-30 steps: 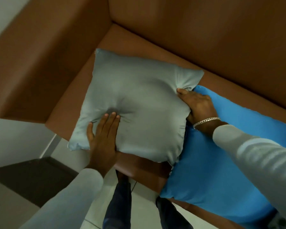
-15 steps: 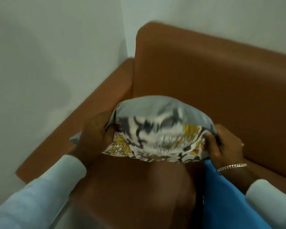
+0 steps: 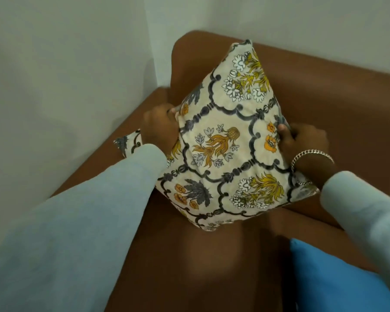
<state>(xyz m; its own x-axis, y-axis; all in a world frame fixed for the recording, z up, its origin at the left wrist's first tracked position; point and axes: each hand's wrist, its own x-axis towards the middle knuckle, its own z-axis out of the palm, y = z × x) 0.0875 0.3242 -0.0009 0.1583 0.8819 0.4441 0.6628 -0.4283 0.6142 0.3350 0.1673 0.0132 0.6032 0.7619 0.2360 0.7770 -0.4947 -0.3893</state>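
A square cushion [image 3: 225, 143] with a cream cover printed in grey, yellow and orange flowers stands on one corner on the brown sofa seat [image 3: 189, 266], tilted back toward the backrest. My left hand [image 3: 160, 127] grips its left edge, fingers curled round the fabric. My right hand [image 3: 302, 140], with a silver bracelet at the wrist, grips its right edge. The cushion's plain grey back side is hidden.
A blue cushion [image 3: 338, 280] lies on the seat at the lower right. The sofa backrest [image 3: 336, 104] rises behind, the armrest [image 3: 122, 149] runs along the left, and white walls [image 3: 65, 64] close the corner.
The cushion lay flat, grey side up, with both hands on it. It has been lifted and turned over, and now stands on a corner with its floral side facing me.
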